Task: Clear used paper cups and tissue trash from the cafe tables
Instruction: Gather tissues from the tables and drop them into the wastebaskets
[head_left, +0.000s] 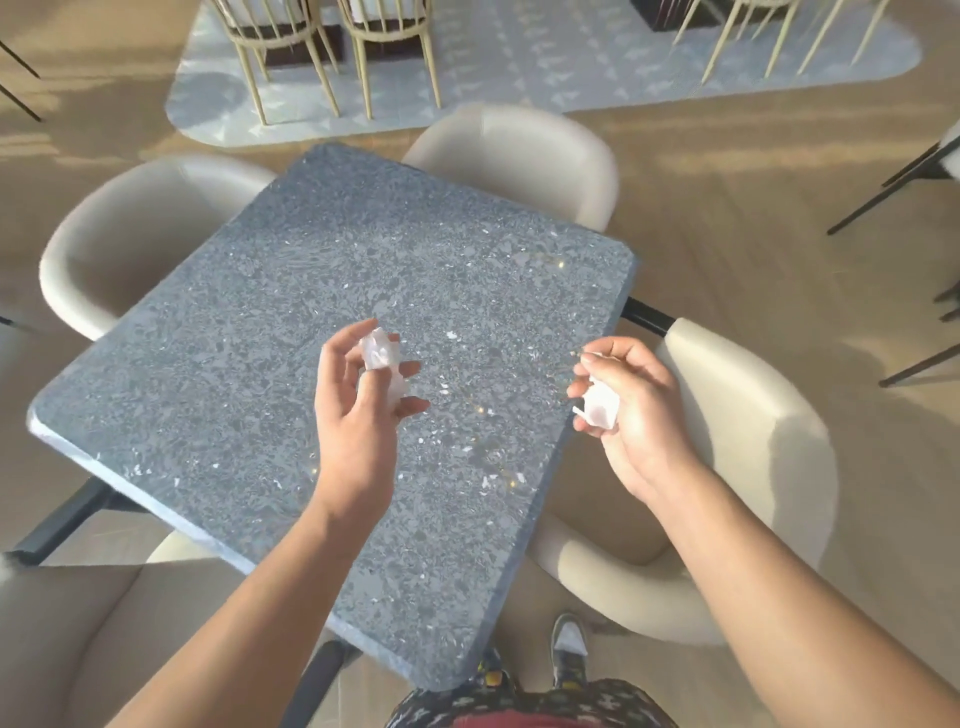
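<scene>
Grey speckled stone table (311, 291) sits under both hands. Over its top, toward 5 o'clock, the left hand (358, 410) curls its fingers around a scrunched white tissue ball (382, 358). At the table's 4 o'clock edge, the right hand (634, 410) grips a second scrunched white tissue (600, 402). I think the picking-up part is done. Next, both balls need a bin. None shows, so hold tight and go look for one.
</scene>
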